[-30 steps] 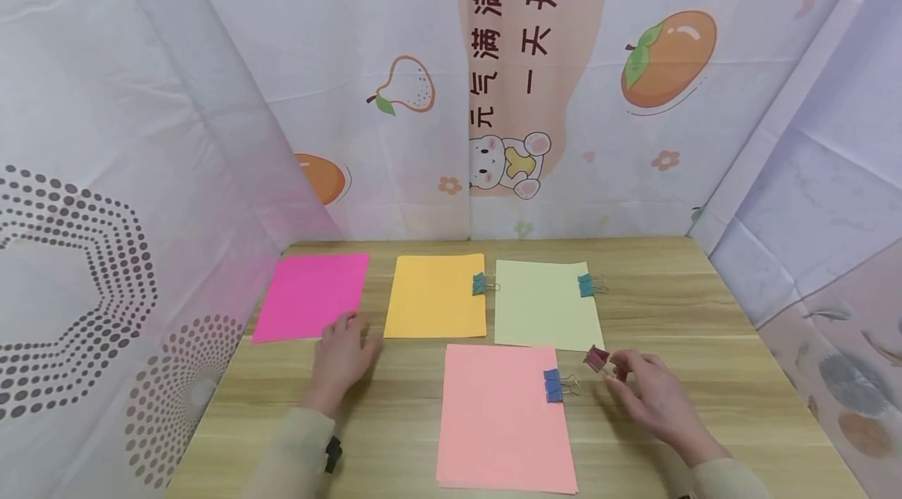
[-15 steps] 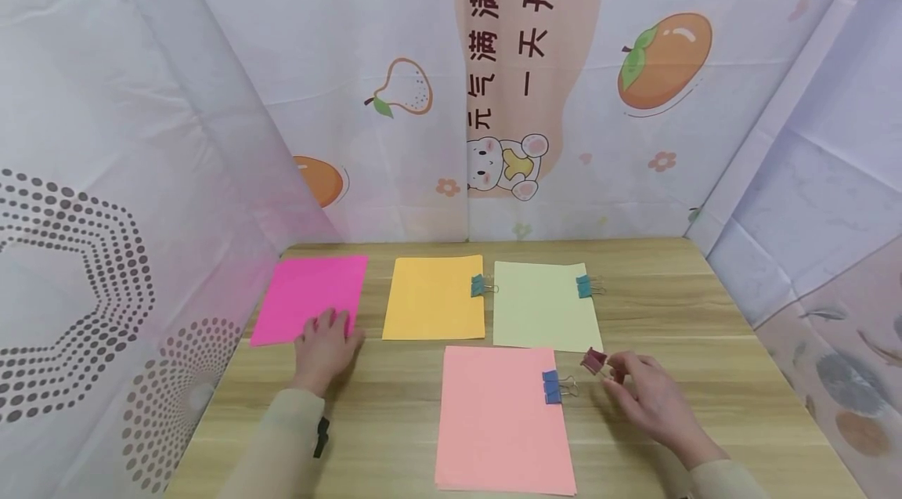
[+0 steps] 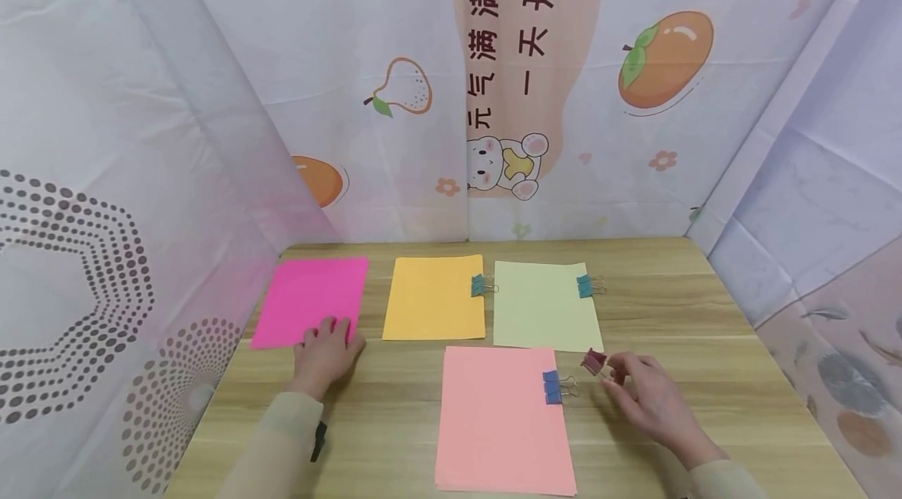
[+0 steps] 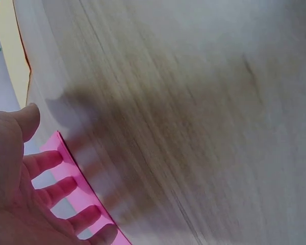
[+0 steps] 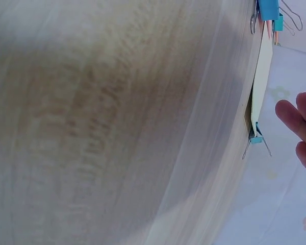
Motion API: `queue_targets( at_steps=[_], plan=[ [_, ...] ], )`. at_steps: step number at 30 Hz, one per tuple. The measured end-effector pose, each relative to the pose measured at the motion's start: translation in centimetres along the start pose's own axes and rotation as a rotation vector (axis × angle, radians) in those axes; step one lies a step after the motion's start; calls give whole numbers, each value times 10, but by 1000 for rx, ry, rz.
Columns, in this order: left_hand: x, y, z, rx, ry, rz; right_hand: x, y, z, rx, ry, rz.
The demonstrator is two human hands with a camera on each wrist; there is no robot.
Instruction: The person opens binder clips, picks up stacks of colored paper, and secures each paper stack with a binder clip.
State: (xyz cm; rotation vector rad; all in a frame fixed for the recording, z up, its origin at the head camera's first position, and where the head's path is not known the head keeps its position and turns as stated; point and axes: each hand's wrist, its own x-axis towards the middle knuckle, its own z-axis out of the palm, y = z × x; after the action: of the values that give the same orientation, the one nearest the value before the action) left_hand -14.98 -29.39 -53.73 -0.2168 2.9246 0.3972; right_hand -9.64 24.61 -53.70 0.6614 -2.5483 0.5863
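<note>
The fingertips of my left hand (image 3: 326, 356) rest on the near edge of the magenta paper (image 3: 310, 299). In the left wrist view those fingers lie fairly straight and spread over the paper, the thumb apart from it. My right hand (image 3: 655, 401) pinches a dark red binder clip (image 3: 594, 361) by its wire end, above the table. It is to the right of the pink paper stack (image 3: 503, 421), which has a blue binder clip (image 3: 553, 387) on its right edge. Only part of the right hand and its clip shows in the right wrist view.
Yellow-orange paper (image 3: 434, 298) with a teal binder clip (image 3: 478, 285) lies at the back middle. Pale green paper (image 3: 546, 305), also with a teal clip (image 3: 584, 286), is to its right. Patterned cloth (image 3: 395, 170) walls in the wooden table (image 3: 676, 303) at the back and sides.
My left hand has moved left onto the magenta paper's near edge, and the paper has slid slightly towards me. My right hand stays in place with the dark red clip.
</note>
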Motion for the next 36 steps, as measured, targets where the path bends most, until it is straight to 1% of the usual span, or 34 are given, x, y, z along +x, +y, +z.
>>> queue_targets(
  at_steps=[6,11,18,20,22,27,31,36],
  plan=[
    [-10,3,-3,9,-14,27,1,-1,0,0,11,-15],
    [-13,3,-3,25,-24,40,1,0,0,-4,19,-27],
    [-17,3,-4,29,-48,30,1,1,1,-5,18,-36],
    [-17,2,-6,19,-42,21,1,0,1,-6,13,-30],
    [-19,0,-9,4,-23,13,2,0,1,-5,7,-25],
    [-16,-11,-19,-20,25,-25,1,-2,2,-10,-2,-17],
    [-8,-26,-24,-30,32,-73,1,-2,2,-11,1,-20],
    [4,-47,-32,-69,45,-143,1,-3,3,-8,-10,-14]
  ],
)
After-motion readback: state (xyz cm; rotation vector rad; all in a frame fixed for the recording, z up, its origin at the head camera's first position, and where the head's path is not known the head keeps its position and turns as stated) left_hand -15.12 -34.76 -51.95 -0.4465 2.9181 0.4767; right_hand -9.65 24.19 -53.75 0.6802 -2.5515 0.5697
